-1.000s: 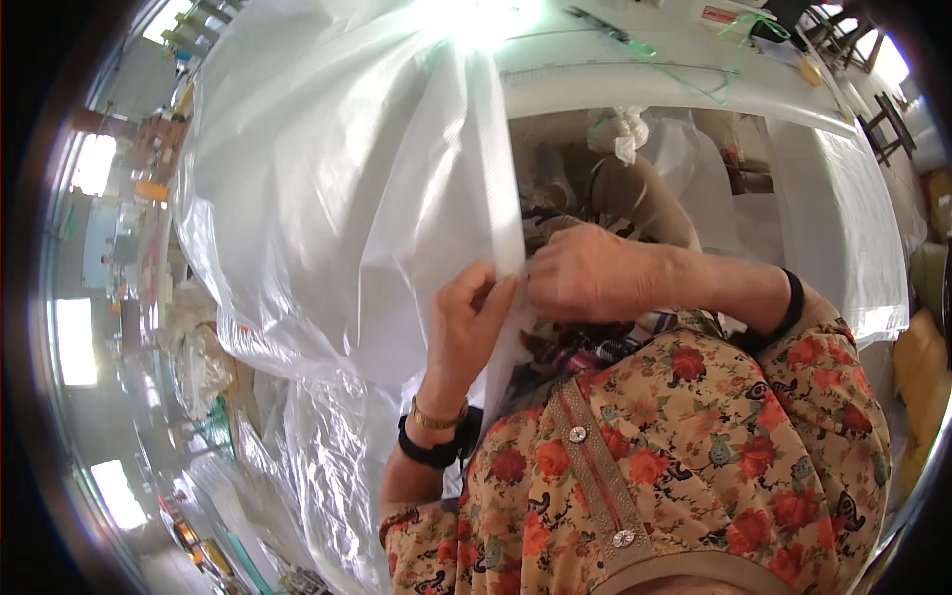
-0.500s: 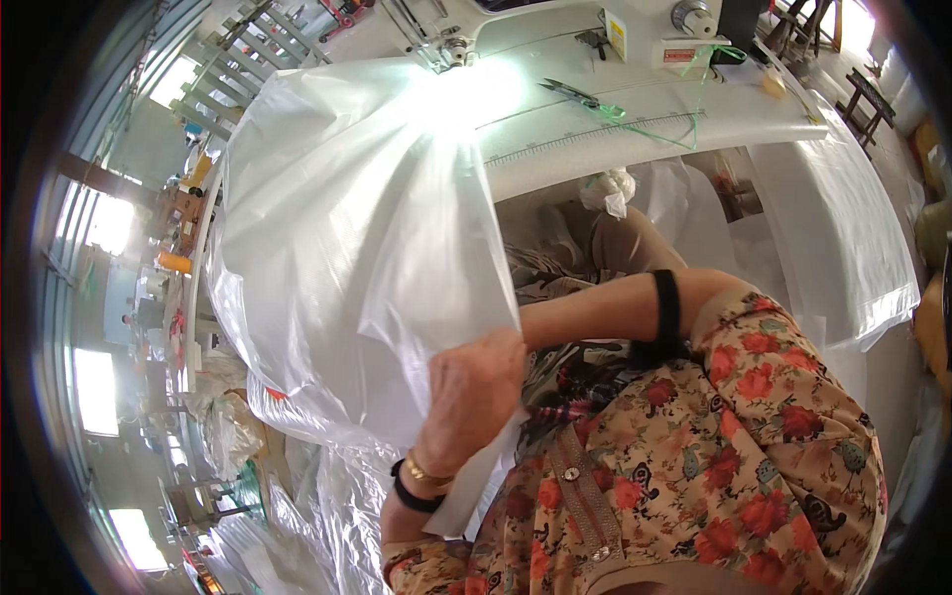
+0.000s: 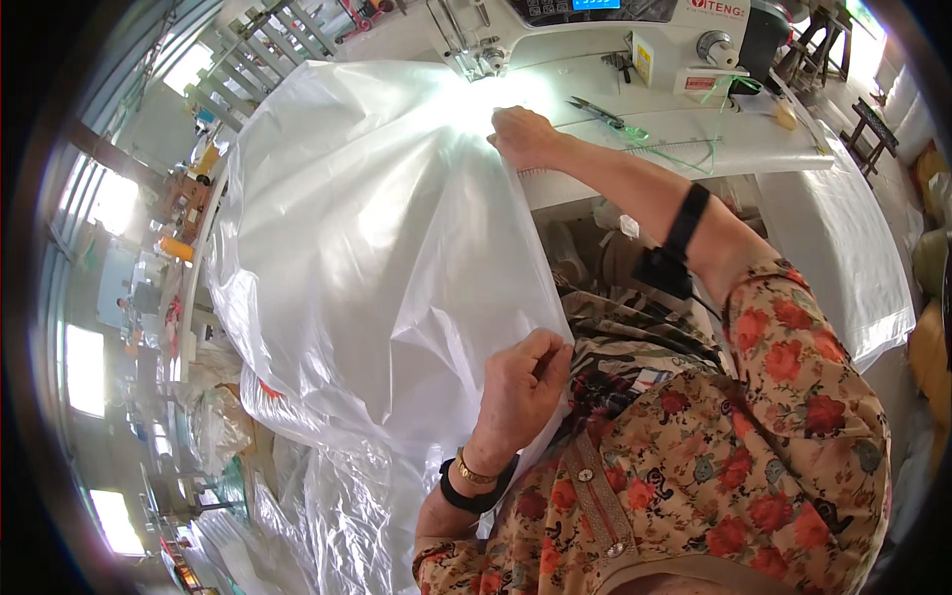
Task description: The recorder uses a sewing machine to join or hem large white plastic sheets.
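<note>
A large, shiny white plastic sheet (image 3: 327,228) spreads from under the needle head of a sewing machine (image 3: 595,42) down toward my lap. Its right edge runs between my two hands. My left hand (image 3: 524,389) is closed on the near part of that edge, close to my body. Up beside the brightly lit needle area, my right hand (image 3: 526,137) pinches the same edge, fingers bent down on it. Glare hides the exact stitching spot.
Right of my right hand, thread snips (image 3: 595,111) with green thread (image 3: 684,159) lie on the machine bed. More white sheeting (image 3: 833,238) hangs off the table's right end. Crumpled clear plastic (image 3: 347,496) lies at lower left. A wooden stool (image 3: 868,129) stands at far right.
My right hand has gone from beside my left hand up to the needle area. My left hand has shifted a little right, still on the sheet's edge. The view has moved slightly.
</note>
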### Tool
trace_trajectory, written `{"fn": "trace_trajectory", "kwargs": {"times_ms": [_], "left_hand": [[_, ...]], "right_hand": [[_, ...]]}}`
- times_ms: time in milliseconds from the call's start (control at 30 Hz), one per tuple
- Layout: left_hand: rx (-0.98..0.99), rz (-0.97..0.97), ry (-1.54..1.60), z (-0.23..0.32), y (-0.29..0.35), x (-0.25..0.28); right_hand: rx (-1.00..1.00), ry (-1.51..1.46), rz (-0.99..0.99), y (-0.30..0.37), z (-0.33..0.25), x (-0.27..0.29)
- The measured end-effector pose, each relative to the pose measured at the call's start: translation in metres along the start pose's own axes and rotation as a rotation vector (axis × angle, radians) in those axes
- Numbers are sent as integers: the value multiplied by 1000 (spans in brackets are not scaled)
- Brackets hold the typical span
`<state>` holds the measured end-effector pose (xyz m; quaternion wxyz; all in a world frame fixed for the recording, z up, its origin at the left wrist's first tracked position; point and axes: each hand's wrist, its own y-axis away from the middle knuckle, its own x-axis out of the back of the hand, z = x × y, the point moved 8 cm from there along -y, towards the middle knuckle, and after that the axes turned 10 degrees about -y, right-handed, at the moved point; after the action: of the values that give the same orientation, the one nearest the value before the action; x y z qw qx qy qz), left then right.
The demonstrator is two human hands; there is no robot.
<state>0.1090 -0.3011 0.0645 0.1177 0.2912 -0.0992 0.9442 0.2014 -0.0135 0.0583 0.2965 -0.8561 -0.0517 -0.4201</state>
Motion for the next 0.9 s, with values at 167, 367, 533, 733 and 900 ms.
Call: {"fn": "trace_trajectory", "kwargs": {"times_ms": [167, 367, 533, 733, 900], "left_hand": [[-14, -35, 27, 6, -5, -10], [-81, -30, 14, 0, -8, -19], [-173, -54, 7, -10, -8, -29], [-293, -51, -164, -8, -11, -39], [-293, -46, -278, -12, -19, -40]], "right_hand": [[-191, 100, -115, -28, 23, -5], [-353, 116, -140, -9, 12, -6], [-304, 167, -261, 39, -22, -5], [-179, 390, -345, 81, -60, -3], [18, 454, -315, 72, -66, -10]]}}
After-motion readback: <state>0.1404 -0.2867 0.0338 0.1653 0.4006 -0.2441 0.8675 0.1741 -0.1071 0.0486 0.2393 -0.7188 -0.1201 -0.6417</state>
